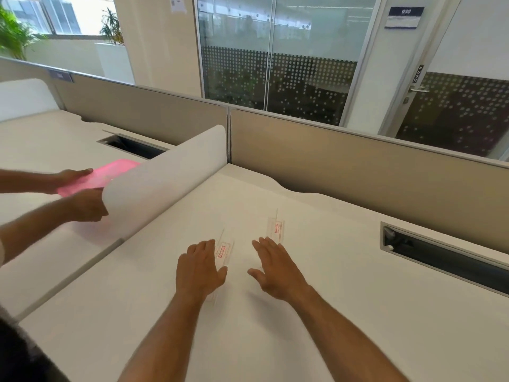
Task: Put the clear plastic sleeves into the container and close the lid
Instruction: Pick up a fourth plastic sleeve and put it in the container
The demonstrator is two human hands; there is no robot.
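Two clear plastic sleeves with red labels lie on the white desk [344, 299]. The left sleeve [224, 250] is partly under the fingers of my left hand [199, 270], which rests flat on it with fingers apart. The right sleeve [276, 228] lies just beyond the fingertips of my right hand [275, 270], also flat and spread, holding nothing. A pink container [99, 176] is at the far left, on the neighbouring desk behind the divider, held by another person's two hands [82, 202]. Whether its lid is on cannot be told.
A white curved divider [165, 177] separates my desk from the left one. Beige partition panels [358, 166] run along the back. A cable slot [440, 255] is cut into the desk at right, and another slot [135, 147] is on the left desk.
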